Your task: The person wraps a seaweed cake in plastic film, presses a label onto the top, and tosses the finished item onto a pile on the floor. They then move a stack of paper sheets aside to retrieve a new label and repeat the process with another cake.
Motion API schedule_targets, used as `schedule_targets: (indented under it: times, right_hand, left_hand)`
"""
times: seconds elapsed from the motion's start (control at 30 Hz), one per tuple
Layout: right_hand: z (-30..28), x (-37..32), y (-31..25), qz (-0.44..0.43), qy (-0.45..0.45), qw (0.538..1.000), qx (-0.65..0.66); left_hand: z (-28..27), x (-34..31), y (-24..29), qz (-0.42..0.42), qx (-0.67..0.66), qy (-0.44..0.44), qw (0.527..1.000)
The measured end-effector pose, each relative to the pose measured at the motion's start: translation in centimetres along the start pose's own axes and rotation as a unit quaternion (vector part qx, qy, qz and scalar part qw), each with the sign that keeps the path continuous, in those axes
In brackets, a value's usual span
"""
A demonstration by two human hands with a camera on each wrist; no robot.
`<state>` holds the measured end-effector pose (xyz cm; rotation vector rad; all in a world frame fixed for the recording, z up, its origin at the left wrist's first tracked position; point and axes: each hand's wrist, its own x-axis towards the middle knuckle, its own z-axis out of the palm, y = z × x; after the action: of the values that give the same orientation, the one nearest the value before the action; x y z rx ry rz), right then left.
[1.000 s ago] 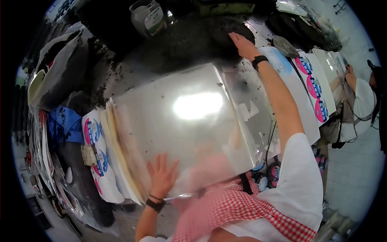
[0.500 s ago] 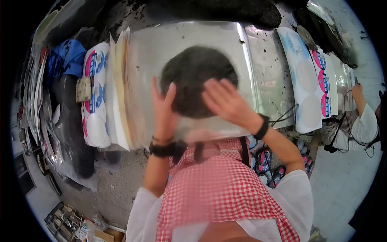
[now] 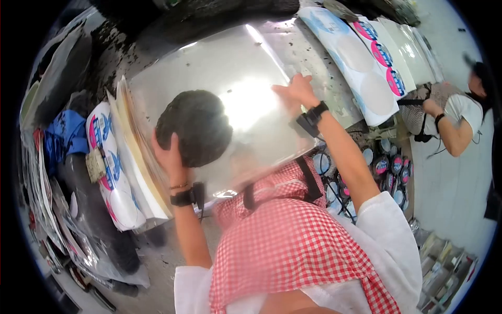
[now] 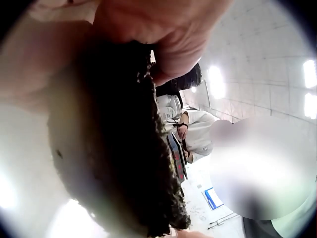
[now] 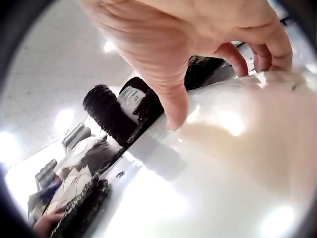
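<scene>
A round, dark cake with a rough flaky edge, like dried seaweed (image 3: 201, 128), overlaps the left part of a stack of clear plastic bags (image 3: 235, 68). My left hand (image 3: 171, 159) grips its lower-left rim, with the thumb over the dark face. The left wrist view shows the cake's thick, crumbly edge (image 4: 171, 183) close up under the hand. Near the right edge of the plastic, my right hand (image 3: 299, 93) touches the glossy top sheet. In the right wrist view its thumb and bent fingertips (image 5: 242, 69) are spread apart on the plastic.
Printed round-label sheets (image 3: 348, 57) lie to the right of the plastic, and more printed packaging (image 3: 102, 141) and paper sheets (image 3: 138, 157) to its left. Dark material (image 3: 219, 18) lines the back of the table. Another person (image 3: 455, 110) is at the far right.
My right hand has gone from the far dark pile to the cake, then to the plastic's right edge. The cake has come onto the plastic and moved left with my left hand.
</scene>
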<state>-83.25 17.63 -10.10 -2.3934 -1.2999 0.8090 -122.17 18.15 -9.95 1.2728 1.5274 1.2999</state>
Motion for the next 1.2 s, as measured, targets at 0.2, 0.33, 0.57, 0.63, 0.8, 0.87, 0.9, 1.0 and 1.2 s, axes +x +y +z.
schedule_targets:
  times: [0.2,0.33,0.57,0.63,0.8,0.87,0.9,1.0,1.2]
  right_hand:
    - [0.7,1.6,0.9,-0.014,-0.025,0.998,0.063]
    - [0.9,3.9,1.9,-0.046,-0.088,0.995,-0.003]
    - [-1.7,-0.6,-2.1,-0.030,-0.075,0.971,0.224]
    - [0.7,2.6,1.6,-0.011,-0.111,0.932,0.344]
    - [-2.0,0.8,-0.2,-0.067,-0.188,0.925,0.323]
    - [-1.8,1.2,-0.5,-0.061,-0.180,0.947,0.260]
    - [-1.0,2.0,0.3,-0.072,-0.189,0.943,0.266]
    - [0.9,3.8,3.6,-0.050,-0.126,0.934,0.331]
    - [-0.9,2.7,3.9,0.009,-0.170,0.904,0.392]
  left_hand:
    - [0.5,-0.5,0.6,-0.049,-0.065,-0.014,0.997]
    - [0.0,-0.2,-0.2,-0.014,0.015,-0.015,1.000]
    - [-0.2,0.0,-0.7,-0.007,0.028,-0.013,1.000]
    - [-0.3,0.0,-1.0,-0.001,0.029,-0.010,1.000]
    - [-0.5,0.2,-1.7,0.004,0.015,-0.016,1.000]
    - [-0.1,0.0,-0.6,-0.017,-0.040,-0.019,0.999]
    - [0.0,-0.2,0.4,-0.028,-0.013,-0.020,0.999]
    - [0.1,-0.4,1.0,-0.011,0.037,-0.011,0.999]
    - [1.5,-0.7,0.9,-0.018,0.010,-0.015,1.000]
